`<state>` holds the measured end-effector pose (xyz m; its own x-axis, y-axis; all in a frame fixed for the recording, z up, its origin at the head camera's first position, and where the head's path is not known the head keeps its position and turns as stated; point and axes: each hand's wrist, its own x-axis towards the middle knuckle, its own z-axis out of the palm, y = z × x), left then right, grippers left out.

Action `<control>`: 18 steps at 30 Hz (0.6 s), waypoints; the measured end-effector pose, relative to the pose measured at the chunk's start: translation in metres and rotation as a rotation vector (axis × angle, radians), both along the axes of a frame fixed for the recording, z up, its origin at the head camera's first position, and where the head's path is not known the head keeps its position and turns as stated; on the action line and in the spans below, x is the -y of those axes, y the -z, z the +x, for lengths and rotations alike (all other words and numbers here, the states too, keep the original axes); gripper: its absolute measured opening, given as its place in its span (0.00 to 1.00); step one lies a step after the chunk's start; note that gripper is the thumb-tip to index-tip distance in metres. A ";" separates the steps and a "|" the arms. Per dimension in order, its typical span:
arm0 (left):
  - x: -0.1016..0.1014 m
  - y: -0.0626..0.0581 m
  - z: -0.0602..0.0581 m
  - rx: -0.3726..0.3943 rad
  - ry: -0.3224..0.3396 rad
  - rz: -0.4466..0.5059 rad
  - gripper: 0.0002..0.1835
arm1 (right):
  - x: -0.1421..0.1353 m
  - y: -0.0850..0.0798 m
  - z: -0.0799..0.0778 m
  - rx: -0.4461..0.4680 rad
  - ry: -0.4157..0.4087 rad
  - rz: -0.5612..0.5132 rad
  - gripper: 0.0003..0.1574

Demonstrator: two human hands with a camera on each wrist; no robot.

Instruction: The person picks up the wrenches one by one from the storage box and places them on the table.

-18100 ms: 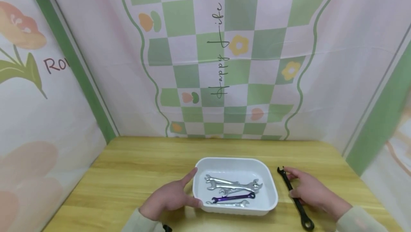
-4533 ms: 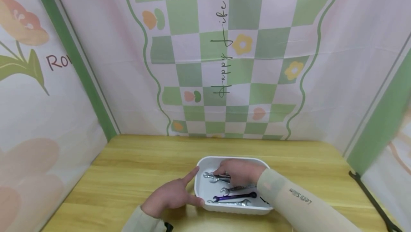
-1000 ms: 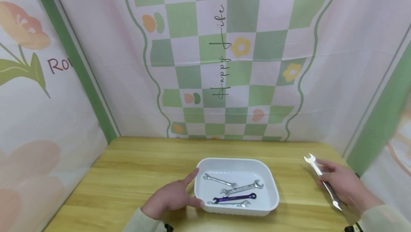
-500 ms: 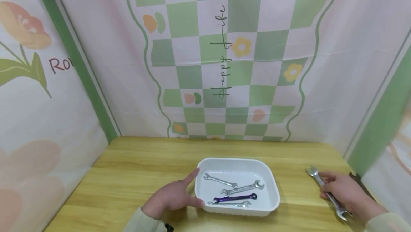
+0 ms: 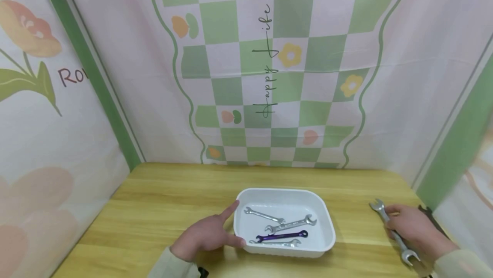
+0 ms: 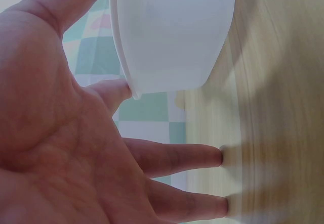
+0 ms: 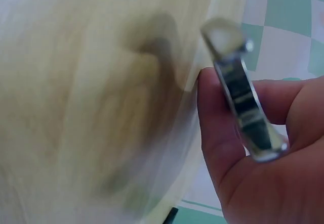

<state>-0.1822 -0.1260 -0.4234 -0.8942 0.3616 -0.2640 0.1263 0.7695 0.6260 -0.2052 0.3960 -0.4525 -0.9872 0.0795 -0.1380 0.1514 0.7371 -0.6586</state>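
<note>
A white plastic tray (image 5: 285, 253) stands on the table with several wrenches in it. Inside lie a thin silver wrench (image 5: 263, 215), a larger silver open-end wrench (image 5: 290, 225), a purple combination wrench (image 5: 283, 236) and another silver one (image 5: 279, 243) along the near wall. My left hand (image 5: 206, 234) touches the tray's left side with thumb and index finger, both fairly straight; the left wrist view shows the other fingertips (image 6: 215, 155) near the table. My right hand (image 5: 417, 229) pinches a silver double open-end wrench (image 7: 243, 97) by its middle, right of the tray.
A black wrench (image 5: 427, 213) lies near the table's right edge, partly hidden behind my right hand. The wooden table (image 5: 185, 184) extends to the left of and behind the tray. A printed curtain (image 5: 292, 111) hangs along the back edge.
The black wrench, earlier in my right hand, now lies at the far right. My right hand has taken the silver double open-end wrench from the tray and lowered it at the right.
</note>
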 end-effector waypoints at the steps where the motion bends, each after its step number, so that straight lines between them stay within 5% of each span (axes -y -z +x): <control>1: 0.000 0.000 0.000 0.000 -0.001 0.000 0.61 | 0.001 -0.001 0.000 0.001 -0.005 0.009 0.32; 10: 0.001 -0.001 -0.002 -0.009 0.004 0.004 0.61 | 0.000 -0.007 -0.004 -0.111 -0.148 0.283 0.28; 18: -0.001 0.001 -0.003 -0.019 0.009 -0.012 0.61 | -0.001 -0.006 -0.001 -0.140 -0.149 0.318 0.21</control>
<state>-0.1857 -0.1250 -0.4249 -0.8957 0.3667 -0.2517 0.1451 0.7760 0.6139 -0.2062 0.3970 -0.4469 -0.9988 -0.0494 0.0075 -0.0482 0.9154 -0.3996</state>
